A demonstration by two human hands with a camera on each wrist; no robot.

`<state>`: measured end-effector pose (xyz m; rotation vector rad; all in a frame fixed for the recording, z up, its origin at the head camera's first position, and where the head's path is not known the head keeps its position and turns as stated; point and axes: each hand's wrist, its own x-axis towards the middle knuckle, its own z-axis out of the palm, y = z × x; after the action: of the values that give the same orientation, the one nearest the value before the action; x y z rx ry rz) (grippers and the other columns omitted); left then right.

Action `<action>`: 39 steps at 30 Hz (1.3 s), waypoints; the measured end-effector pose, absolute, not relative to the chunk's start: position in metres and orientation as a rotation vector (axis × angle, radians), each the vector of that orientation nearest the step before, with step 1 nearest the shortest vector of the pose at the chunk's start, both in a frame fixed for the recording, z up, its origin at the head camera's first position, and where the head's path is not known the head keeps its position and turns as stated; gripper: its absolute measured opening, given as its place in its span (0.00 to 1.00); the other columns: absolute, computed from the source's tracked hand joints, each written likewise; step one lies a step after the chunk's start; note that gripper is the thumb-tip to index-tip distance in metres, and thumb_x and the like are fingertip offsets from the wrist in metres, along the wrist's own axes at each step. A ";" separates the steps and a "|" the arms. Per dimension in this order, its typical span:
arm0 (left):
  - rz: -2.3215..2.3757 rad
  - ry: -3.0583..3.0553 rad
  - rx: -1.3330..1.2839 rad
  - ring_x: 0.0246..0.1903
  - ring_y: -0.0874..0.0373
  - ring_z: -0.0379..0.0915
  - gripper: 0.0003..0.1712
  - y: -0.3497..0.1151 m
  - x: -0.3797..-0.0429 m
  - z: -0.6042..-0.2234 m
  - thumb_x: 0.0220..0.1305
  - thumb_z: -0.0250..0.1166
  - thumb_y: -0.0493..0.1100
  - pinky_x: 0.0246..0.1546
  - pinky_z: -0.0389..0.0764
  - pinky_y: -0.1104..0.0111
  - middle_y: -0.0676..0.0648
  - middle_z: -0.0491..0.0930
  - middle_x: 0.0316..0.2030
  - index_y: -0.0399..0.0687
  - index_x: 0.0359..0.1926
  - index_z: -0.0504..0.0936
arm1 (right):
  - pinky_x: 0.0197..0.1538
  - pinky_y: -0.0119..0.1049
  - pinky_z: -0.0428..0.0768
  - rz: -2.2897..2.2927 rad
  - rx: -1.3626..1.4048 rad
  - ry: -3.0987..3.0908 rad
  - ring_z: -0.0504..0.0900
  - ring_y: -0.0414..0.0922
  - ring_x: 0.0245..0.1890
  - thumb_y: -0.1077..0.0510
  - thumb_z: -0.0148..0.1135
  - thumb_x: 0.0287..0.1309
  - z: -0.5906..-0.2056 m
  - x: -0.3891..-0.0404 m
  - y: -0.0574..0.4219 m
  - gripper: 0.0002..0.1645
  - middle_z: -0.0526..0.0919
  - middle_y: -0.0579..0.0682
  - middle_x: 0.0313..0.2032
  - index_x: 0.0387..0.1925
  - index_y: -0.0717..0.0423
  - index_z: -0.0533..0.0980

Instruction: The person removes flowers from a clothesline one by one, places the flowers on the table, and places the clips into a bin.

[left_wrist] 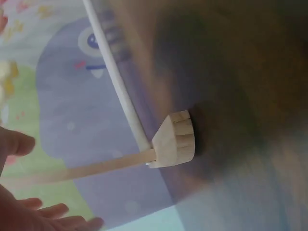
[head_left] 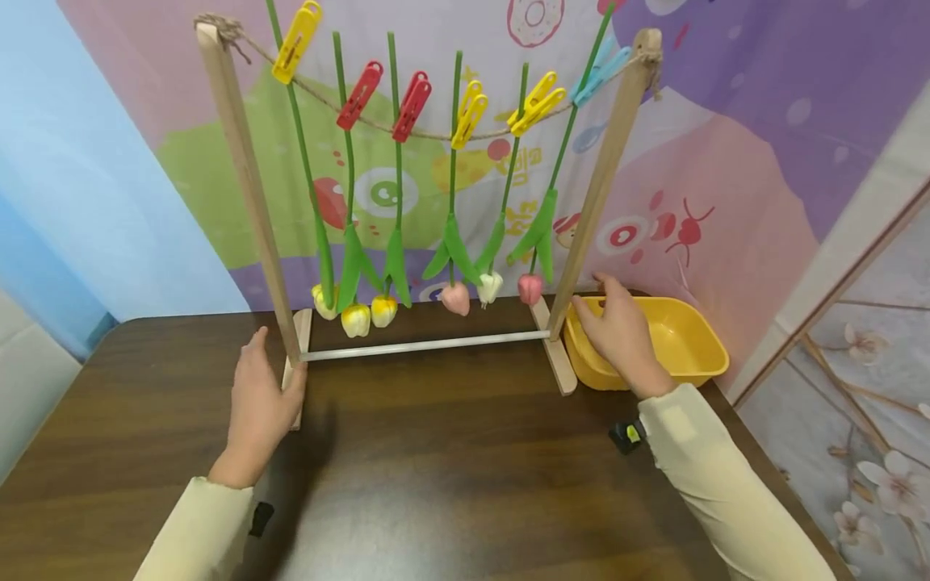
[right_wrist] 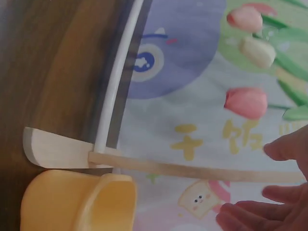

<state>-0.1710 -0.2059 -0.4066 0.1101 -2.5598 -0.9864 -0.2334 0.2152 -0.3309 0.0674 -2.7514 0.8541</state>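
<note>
A wooden rack, with a left post [head_left: 250, 173], a right post [head_left: 609, 181] and a white crossbar [head_left: 429, 345], stands on the table. Between the post tops sags a twine line [head_left: 308, 90]. Tulips hang from it heads down, among them a yellow-white tulip [head_left: 356, 320] and a pink tulip [head_left: 530, 289], held by red, yellow and light blue clothespins, such as a red clothespin [head_left: 359, 95]. My left hand [head_left: 263, 403] is beside the left post's foot, its thumb and fingers spread around the post's line. My right hand [head_left: 621, 335] is by the right post, likewise spread; neither hand grips anything.
A yellow plastic basin [head_left: 686, 339] sits right of the rack, partly under my right hand. Behind the rack hangs a colourful cartoon cloth [head_left: 465, 202] at the table's [head_left: 450, 460] back edge. A flowered panel [head_left: 872, 387] flanks the right side.
</note>
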 end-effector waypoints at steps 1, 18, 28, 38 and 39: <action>-1.053 -2.531 0.128 0.66 0.31 0.48 0.41 -0.208 -0.175 -0.405 0.65 0.57 0.43 0.62 0.55 0.40 0.27 0.53 0.66 0.32 0.70 0.46 | 0.56 0.55 0.72 0.885 0.054 -2.734 0.74 0.61 0.53 0.48 0.53 0.63 -0.330 -0.237 0.216 0.36 0.70 0.66 0.60 0.66 0.64 0.58; -1.345 -2.417 0.194 0.57 0.46 0.70 0.36 -0.217 -0.218 -0.399 0.66 0.55 0.57 0.51 0.75 0.57 0.39 0.71 0.61 0.49 0.69 0.59 | 0.53 0.50 0.77 1.216 0.006 -2.624 0.76 0.57 0.55 0.47 0.52 0.65 -0.343 -0.285 0.210 0.31 0.74 0.63 0.55 0.63 0.59 0.62; -1.251 -2.345 0.251 0.26 0.77 0.69 0.18 -0.212 -0.228 -0.396 0.67 0.55 0.51 0.21 0.70 0.82 0.39 0.83 0.38 0.42 0.44 0.79 | 0.45 0.49 0.80 1.149 -0.021 -2.565 0.80 0.58 0.45 0.52 0.51 0.66 -0.341 -0.293 0.206 0.22 0.80 0.66 0.45 0.52 0.66 0.69; -1.121 -2.360 0.282 0.12 0.66 0.61 0.16 -0.211 -0.231 -0.397 0.68 0.52 0.48 0.13 0.64 0.73 0.42 0.76 0.21 0.41 0.36 0.79 | 0.36 0.46 0.78 1.016 -0.014 -2.473 0.80 0.57 0.31 0.56 0.51 0.65 -0.342 -0.294 0.200 0.16 0.80 0.64 0.32 0.39 0.68 0.73; -1.114 -2.361 0.280 0.12 0.65 0.61 0.16 -0.211 -0.231 -0.398 0.68 0.52 0.48 0.13 0.64 0.73 0.42 0.76 0.20 0.41 0.36 0.79 | 0.35 0.45 0.77 1.008 -0.016 -2.470 0.79 0.56 0.30 0.56 0.51 0.65 -0.342 -0.294 0.199 0.15 0.80 0.64 0.31 0.38 0.68 0.73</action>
<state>-0.2314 -0.2109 -0.3980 0.2805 -2.3611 -1.1143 -0.2935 0.1995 -0.3421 -0.0160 -2.4704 1.0080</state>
